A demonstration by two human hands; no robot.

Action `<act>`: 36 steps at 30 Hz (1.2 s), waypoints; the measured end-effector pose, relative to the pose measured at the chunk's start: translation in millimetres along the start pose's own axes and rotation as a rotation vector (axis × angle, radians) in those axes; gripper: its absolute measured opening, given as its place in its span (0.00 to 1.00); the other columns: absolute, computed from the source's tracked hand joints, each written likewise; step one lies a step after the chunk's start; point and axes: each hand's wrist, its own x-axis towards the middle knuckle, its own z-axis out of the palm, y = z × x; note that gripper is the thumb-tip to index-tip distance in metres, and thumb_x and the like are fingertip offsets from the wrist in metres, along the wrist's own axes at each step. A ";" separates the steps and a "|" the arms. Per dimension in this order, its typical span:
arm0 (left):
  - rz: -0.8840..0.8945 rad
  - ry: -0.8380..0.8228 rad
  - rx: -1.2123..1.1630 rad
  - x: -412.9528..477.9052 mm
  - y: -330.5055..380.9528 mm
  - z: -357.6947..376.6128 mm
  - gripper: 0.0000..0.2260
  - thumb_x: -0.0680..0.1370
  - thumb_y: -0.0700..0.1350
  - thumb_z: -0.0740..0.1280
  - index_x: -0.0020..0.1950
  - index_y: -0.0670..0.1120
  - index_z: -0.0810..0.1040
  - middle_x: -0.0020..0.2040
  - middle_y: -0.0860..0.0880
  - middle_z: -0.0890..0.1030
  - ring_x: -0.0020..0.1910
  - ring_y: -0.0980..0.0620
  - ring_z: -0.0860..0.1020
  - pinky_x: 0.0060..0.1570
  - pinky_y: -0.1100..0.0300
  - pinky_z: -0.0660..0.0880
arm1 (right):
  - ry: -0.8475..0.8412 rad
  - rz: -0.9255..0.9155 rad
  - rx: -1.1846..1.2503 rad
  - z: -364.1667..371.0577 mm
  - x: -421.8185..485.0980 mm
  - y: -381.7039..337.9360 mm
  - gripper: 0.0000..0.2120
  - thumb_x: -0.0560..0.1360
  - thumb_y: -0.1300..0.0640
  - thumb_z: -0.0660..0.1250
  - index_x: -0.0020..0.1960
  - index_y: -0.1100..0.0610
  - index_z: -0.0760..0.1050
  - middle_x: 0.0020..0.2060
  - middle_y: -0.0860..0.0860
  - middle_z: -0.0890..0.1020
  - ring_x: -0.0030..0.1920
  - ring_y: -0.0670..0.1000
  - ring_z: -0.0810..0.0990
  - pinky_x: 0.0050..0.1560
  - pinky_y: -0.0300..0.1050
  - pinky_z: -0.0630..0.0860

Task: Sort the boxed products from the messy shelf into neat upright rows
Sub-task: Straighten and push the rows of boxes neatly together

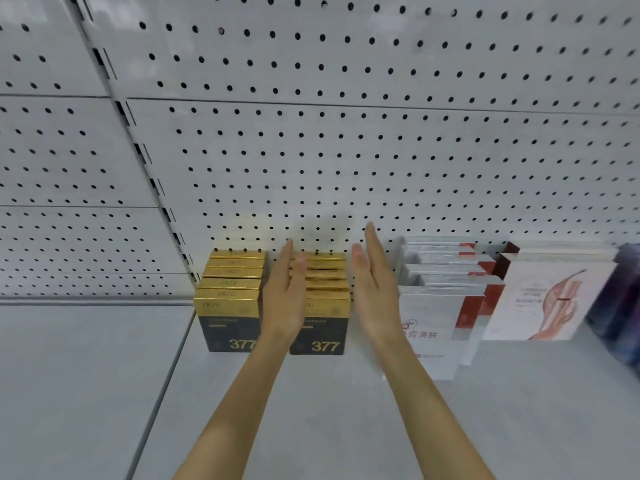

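Two upright rows of gold-and-black boxes (230, 306) stand mid-frame; white-and-red boxes (440, 306), slightly staggered, stand to their right.

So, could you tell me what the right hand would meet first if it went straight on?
Most likely the pegboard back wall: the right hand points into the gap between the second gold row and the white boxes, though depth is unclear.

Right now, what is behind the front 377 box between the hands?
Matching gold-topped boxes, an upright row toward the pegboard. The left hand covers their left ends; their fronts are hidden.
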 end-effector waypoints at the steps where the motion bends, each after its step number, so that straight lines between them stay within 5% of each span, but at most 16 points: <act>1: 0.053 -0.011 0.037 0.7 6.3 -0.9 0.26 0.77 0.66 0.52 0.74 0.62 0.60 0.64 0.70 0.67 0.61 0.77 0.61 0.58 0.77 0.56 | 0.008 -0.042 -0.049 -9.5 3.5 -5.5 0.30 0.75 0.35 0.55 0.76 0.41 0.59 0.74 0.34 0.60 0.69 0.26 0.56 0.68 0.30 0.54; 5: 0.192 -0.091 0.133 1.8 21.5 -1.6 0.29 0.75 0.69 0.52 0.75 0.64 0.57 0.75 0.57 0.65 0.73 0.57 0.62 0.70 0.54 0.62 | -0.184 -0.170 -0.386 -79.5 26.2 -20.5 0.27 0.78 0.43 0.63 0.76 0.43 0.61 0.75 0.36 0.59 0.72 0.30 0.53 0.71 0.35 0.50; 8: 0.225 -0.149 0.214 5.1 25.9 6.3 0.28 0.74 0.70 0.53 0.74 0.67 0.57 0.75 0.58 0.64 0.73 0.56 0.63 0.69 0.51 0.62 | -0.402 -0.108 -0.851 -136.0 43.5 -16.3 0.36 0.74 0.40 0.67 0.77 0.42 0.56 0.78 0.41 0.51 0.77 0.41 0.43 0.76 0.45 0.45; 10: 0.258 -0.213 0.251 5.4 29.4 16.6 0.27 0.75 0.70 0.54 0.74 0.69 0.55 0.72 0.65 0.61 0.72 0.60 0.60 0.68 0.55 0.59 | -0.457 0.005 -0.927 -167.4 54.4 -9.2 0.42 0.70 0.38 0.70 0.77 0.41 0.53 0.79 0.43 0.48 0.78 0.44 0.41 0.76 0.50 0.45; 14: 0.232 -0.345 0.217 0.1 39.8 45.1 0.33 0.69 0.75 0.55 0.73 0.71 0.54 0.74 0.66 0.58 0.71 0.62 0.57 0.69 0.56 0.58 | -0.485 0.184 -0.779 -201.5 72.4 12.3 0.48 0.65 0.39 0.76 0.77 0.44 0.53 0.77 0.44 0.55 0.74 0.46 0.57 0.71 0.43 0.58; 18: 0.030 -0.303 -0.025 -8.6 58.0 82.3 0.39 0.66 0.74 0.57 0.75 0.64 0.58 0.76 0.60 0.61 0.66 0.64 0.61 0.62 0.60 0.59 | -0.310 0.187 -0.560 -198.6 75.2 41.1 0.51 0.65 0.42 0.78 0.78 0.43 0.50 0.70 0.39 0.61 0.68 0.42 0.62 0.68 0.44 0.62; 22: -0.199 -0.317 -0.195 -21.9 54.6 111.1 0.40 0.66 0.77 0.59 0.74 0.62 0.60 0.75 0.55 0.65 0.71 0.53 0.66 0.70 0.49 0.60 | -0.100 0.243 -0.125 -191.6 62.0 68.2 0.39 0.68 0.42 0.75 0.74 0.42 0.60 0.66 0.38 0.70 0.60 0.41 0.75 0.60 0.42 0.73; 25: -0.331 -0.280 -0.357 -29.3 40.4 123.3 0.33 0.65 0.75 0.62 0.67 0.64 0.70 0.64 0.51 0.78 0.58 0.47 0.80 0.55 0.46 0.78 | 0.039 0.346 0.344 -185.8 51.5 81.0 0.23 0.69 0.38 0.71 0.61 0.45 0.78 0.57 0.49 0.83 0.54 0.52 0.83 0.49 0.47 0.80; 28: -0.412 -0.326 -0.526 -33.3 34.9 131.4 0.20 0.70 0.72 0.60 0.54 0.65 0.81 0.52 0.49 0.85 0.47 0.47 0.85 0.39 0.54 0.80 | 0.073 0.398 0.416 -177.1 43.5 85.0 0.19 0.67 0.31 0.63 0.49 0.40 0.84 0.49 0.47 0.86 0.50 0.48 0.85 0.45 0.44 0.78; 36: -0.323 -0.330 -0.577 -29.7 21.7 143.9 0.23 0.77 0.69 0.52 0.53 0.61 0.83 0.52 0.48 0.85 0.51 0.48 0.84 0.42 0.55 0.80 | -0.148 0.424 0.603 -174.1 41.7 93.4 0.31 0.73 0.31 0.53 0.66 0.46 0.76 0.60 0.50 0.82 0.60 0.52 0.81 0.49 0.42 0.81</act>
